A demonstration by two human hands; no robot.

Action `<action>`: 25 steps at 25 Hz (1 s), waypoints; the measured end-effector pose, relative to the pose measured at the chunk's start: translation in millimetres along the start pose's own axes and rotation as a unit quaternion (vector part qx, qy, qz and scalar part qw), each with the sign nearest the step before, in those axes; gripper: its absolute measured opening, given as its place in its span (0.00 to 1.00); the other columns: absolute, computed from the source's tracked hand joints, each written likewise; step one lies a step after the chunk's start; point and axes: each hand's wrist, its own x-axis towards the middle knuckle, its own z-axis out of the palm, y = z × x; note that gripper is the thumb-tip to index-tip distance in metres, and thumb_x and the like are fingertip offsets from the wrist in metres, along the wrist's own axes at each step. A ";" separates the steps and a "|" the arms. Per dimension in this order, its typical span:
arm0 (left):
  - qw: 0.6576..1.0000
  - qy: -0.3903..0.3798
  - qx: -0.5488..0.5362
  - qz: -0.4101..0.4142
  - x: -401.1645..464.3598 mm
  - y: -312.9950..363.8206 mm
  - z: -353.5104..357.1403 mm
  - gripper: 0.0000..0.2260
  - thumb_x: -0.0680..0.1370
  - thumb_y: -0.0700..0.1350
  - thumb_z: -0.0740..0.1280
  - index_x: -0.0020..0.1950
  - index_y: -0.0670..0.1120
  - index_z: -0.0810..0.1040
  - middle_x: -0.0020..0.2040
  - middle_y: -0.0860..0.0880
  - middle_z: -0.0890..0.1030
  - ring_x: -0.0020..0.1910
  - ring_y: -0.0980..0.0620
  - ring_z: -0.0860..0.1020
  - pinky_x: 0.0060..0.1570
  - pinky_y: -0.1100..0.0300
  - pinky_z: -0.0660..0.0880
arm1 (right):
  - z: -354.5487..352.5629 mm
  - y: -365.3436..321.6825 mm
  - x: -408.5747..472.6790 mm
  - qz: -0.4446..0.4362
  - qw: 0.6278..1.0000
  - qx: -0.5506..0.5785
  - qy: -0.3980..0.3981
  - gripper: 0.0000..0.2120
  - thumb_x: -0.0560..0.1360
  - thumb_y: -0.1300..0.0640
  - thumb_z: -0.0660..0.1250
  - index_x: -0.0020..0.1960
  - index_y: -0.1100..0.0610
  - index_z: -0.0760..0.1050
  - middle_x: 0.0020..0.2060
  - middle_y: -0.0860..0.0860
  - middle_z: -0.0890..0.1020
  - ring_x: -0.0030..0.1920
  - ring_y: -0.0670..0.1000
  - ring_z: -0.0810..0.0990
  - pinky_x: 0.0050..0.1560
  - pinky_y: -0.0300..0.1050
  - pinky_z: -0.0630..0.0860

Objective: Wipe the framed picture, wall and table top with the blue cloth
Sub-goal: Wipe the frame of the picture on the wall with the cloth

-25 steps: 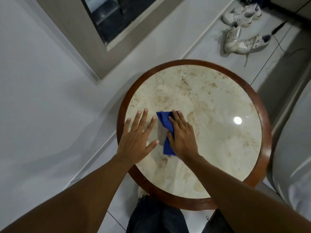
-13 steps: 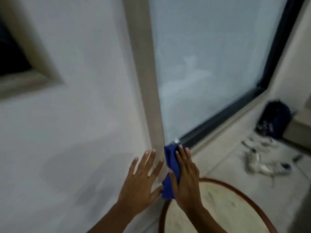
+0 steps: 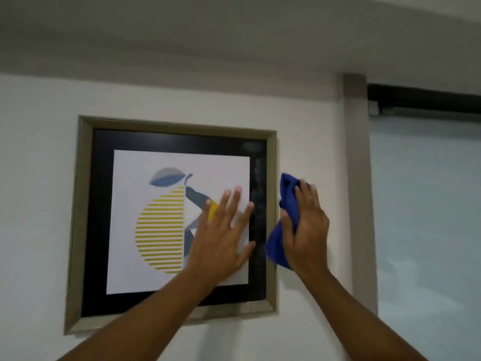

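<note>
The framed picture (image 3: 166, 220) hangs on the white wall (image 3: 39, 178); it has a grey-gold frame, a black mat and a striped yellow fruit print. My left hand (image 3: 221, 235) lies flat with fingers spread over the print's lower right part. My right hand (image 3: 307, 225) presses the bunched blue cloth (image 3: 287, 201) against the wall just right of the frame's right edge. The cloth's lower end touches or overlaps that edge. The table top is out of view.
A grey vertical trim strip (image 3: 359, 178) runs down the wall right of my right hand. Beyond it is a pale frosted glass panel (image 3: 429, 217) under a dark top rail (image 3: 421, 100). A grey ceiling band (image 3: 208, 35) spans the top.
The view swung up from the round table past the wall to the picture. Both hands rose from the table top, the right still gripping the cloth, the left now flat on the picture.
</note>
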 end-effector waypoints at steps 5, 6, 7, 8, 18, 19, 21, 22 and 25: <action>0.994 -0.072 0.032 -0.078 33.4 -73.1 17.7 0.37 0.80 0.70 0.46 0.83 0.52 0.42 0.82 0.44 0.33 0.80 0.42 0.33 0.77 0.42 0.36 | 54.4 -17.8 71.8 -0.022 0.998 -0.054 -0.040 0.26 0.82 0.53 0.61 0.76 0.62 0.62 0.77 0.56 0.64 0.78 0.58 0.58 0.73 0.54 0.59; 0.995 -0.070 0.031 -0.069 28.9 -77.7 23.0 0.38 0.79 0.70 0.46 0.83 0.52 0.42 0.82 0.44 0.34 0.80 0.41 0.34 0.77 0.41 0.37 | 62.9 -17.6 81.8 -0.035 0.995 -0.076 -0.044 0.26 0.82 0.53 0.61 0.76 0.61 0.62 0.77 0.56 0.63 0.78 0.58 0.58 0.73 0.54 0.59; 0.996 -0.061 0.027 -0.059 23.1 -80.3 27.5 0.38 0.79 0.70 0.47 0.83 0.52 0.44 0.83 0.44 0.36 0.81 0.40 0.36 0.78 0.40 0.38 | 70.5 -17.2 91.9 -0.048 0.993 -0.097 -0.048 0.26 0.82 0.53 0.61 0.77 0.61 0.62 0.77 0.56 0.63 0.78 0.58 0.58 0.72 0.53 0.59; 0.997 -0.050 0.020 -0.051 18.0 -80.2 31.5 0.38 0.79 0.70 0.49 0.83 0.52 0.46 0.84 0.43 0.38 0.82 0.40 0.38 0.78 0.39 0.41 | 75.8 -16.0 101.1 -0.061 0.990 -0.115 -0.052 0.26 0.82 0.53 0.61 0.77 0.61 0.61 0.78 0.56 0.62 0.78 0.57 0.57 0.72 0.52 0.59; 0.999 0.015 0.020 -0.032 16.1 -82.4 45.9 0.37 0.79 0.69 0.51 0.83 0.51 0.53 0.84 0.42 0.47 0.82 0.39 0.47 0.78 0.38 0.48 | 94.2 0.7 116.2 -0.183 0.934 -0.285 -0.113 0.36 0.79 0.34 0.49 0.79 0.55 0.59 0.79 0.55 0.57 0.78 0.56 0.55 0.72 0.60 0.53; 0.999 0.011 0.020 -0.034 16.1 -82.1 44.3 0.38 0.79 0.70 0.50 0.83 0.51 0.53 0.84 0.42 0.46 0.82 0.39 0.46 0.78 0.38 0.47 | 92.2 1.3 117.5 -0.181 0.932 -0.292 -0.117 0.36 0.78 0.33 0.49 0.78 0.55 0.59 0.79 0.55 0.58 0.78 0.56 0.55 0.72 0.61 0.55; 0.999 0.005 0.019 -0.035 16.8 -81.8 42.7 0.38 0.79 0.70 0.50 0.83 0.51 0.52 0.84 0.42 0.45 0.82 0.39 0.45 0.78 0.37 0.48 | 88.1 3.8 121.1 -0.172 0.928 -0.305 -0.125 0.37 0.78 0.31 0.49 0.78 0.54 0.59 0.79 0.54 0.58 0.78 0.55 0.55 0.72 0.61 0.55; 0.999 0.003 0.019 -0.035 16.4 -81.8 42.6 0.38 0.79 0.70 0.49 0.83 0.51 0.51 0.84 0.42 0.45 0.82 0.40 0.44 0.79 0.37 0.47 | 86.1 5.5 120.7 -0.167 0.928 -0.308 -0.129 0.38 0.77 0.31 0.48 0.78 0.54 0.58 0.79 0.54 0.58 0.78 0.55 0.55 0.72 0.61 0.54; 0.999 -0.003 0.020 -0.035 16.2 -82.2 42.1 0.38 0.79 0.70 0.49 0.83 0.51 0.50 0.84 0.42 0.44 0.82 0.40 0.43 0.79 0.37 0.47 | 84.2 12.1 112.4 -0.144 0.934 -0.296 -0.139 0.42 0.76 0.28 0.45 0.80 0.54 0.52 0.80 0.53 0.54 0.79 0.54 0.52 0.74 0.59 0.52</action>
